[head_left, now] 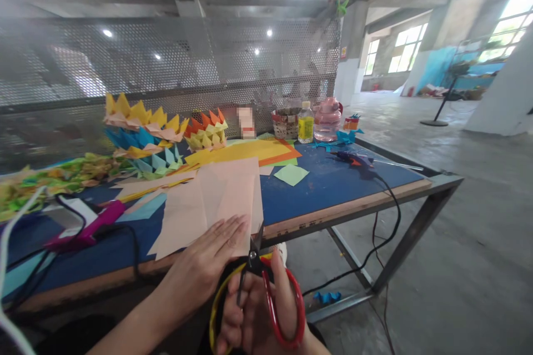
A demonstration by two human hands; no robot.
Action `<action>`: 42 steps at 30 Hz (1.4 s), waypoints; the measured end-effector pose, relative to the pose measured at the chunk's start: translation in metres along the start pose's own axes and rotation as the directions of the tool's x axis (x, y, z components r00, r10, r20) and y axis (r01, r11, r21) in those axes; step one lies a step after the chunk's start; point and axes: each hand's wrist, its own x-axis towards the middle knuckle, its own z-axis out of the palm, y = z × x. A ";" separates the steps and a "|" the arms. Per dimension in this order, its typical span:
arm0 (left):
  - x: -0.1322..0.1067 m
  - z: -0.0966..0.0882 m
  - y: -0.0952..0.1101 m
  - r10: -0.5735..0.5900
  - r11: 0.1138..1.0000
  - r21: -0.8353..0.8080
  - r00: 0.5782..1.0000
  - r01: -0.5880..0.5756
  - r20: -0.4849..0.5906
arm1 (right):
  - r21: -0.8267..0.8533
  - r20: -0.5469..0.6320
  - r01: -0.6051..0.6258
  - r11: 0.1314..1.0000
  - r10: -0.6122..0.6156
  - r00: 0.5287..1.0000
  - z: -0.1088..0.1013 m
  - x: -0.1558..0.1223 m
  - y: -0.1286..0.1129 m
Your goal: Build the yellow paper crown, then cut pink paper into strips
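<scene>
Pale-peach paper sheets (233,188), prob light, floppy, creasable; pin near edge. Left hand (212,247) flat on top, right hand (258,305) grips red-and-yellow-handled metal scissors (252,256).

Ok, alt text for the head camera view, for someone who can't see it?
A person's right hand holds scissors at the edge of pale peach paper, the left hand resting flat on it. Beyond, on a blue tabletop, are spiky folded-paper pieces, a yellow-labelled bottle and a pink pitcher.
</scene>
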 end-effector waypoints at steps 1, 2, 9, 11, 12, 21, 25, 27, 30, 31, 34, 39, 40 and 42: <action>0.000 0.000 0.000 -0.002 1.000 0.000 1.000 0.002 0.006 | 0.001 -0.001 0.011 1.000 -0.011 1.000 0.002 0.001 -0.001; 0.000 0.000 -0.001 -0.005 1.000 0.001 1.000 0.005 0.014 | -0.001 0.000 0.014 1.000 -0.014 1.000 0.004 0.002 -0.002; -0.002 -0.001 0.001 -0.016 1.000 -0.011 1.000 0.016 0.011 | 0.004 0.005 -0.011 1.000 0.011 1.000 0.004 -0.006 -0.004; -0.002 -0.002 0.001 -0.016 1.000 -0.001 1.000 0.016 0.002 | 0.001 -0.011 -0.005 1.000 0.005 1.000 0.006 -0.004 -0.005; -0.002 -0.002 0.001 -0.013 1.000 0.004 1.000 0.013 -0.006 | -0.002 -0.016 0.000 1.000 -0.001 1.000 0.007 -0.003 -0.005; -0.003 -0.004 0.001 -0.008 1.000 -0.008 1.000 0.007 -0.008 | -0.013 -0.042 0.016 1.000 -0.017 0.999 0.013 -0.004 -0.009; -0.004 -0.005 0.003 -0.001 1.000 -0.010 1.000 0.001 -0.009 | -0.007 -0.030 0.010 1.000 -0.011 0.999 0.014 -0.005 -0.007; -0.005 -0.005 0.004 -0.002 1.000 -0.008 1.000 0.002 -0.008 | -0.018 -0.044 0.006 1.000 -0.006 0.999 0.017 -0.004 -0.008; -0.006 -0.007 0.004 -0.009 1.000 -0.011 1.000 0.009 0.007 | -0.036 -0.085 0.017 0.999 -0.020 0.996 0.021 0.000 -0.011; -0.007 -0.007 0.004 -0.010 1.000 -0.013 1.000 0.010 0.010 | -0.041 -0.090 0.023 0.999 -0.027 0.996 0.021 0.000 -0.012; -0.007 -0.010 0.005 -0.005 1.000 -0.023 1.000 0.005 0.009 | -0.032 -0.073 0.020 0.999 -0.022 0.997 0.018 -0.001 -0.012; -0.008 -0.017 0.012 0.000 1.000 -0.028 1.000 0.001 0.009 | 0.001 -0.049 -0.026 1.000 0.026 0.998 0.011 -0.008 -0.008; -0.008 -0.019 0.014 0.002 1.000 -0.027 1.000 -0.001 0.012 | 0.006 -0.050 -0.034 0.999 0.034 0.998 0.011 -0.010 -0.008; -0.009 -0.024 0.014 0.021 0.999 -0.034 1.000 -0.020 0.020 | 0.010 -0.047 -0.047 0.999 0.047 0.998 0.012 -0.012 -0.008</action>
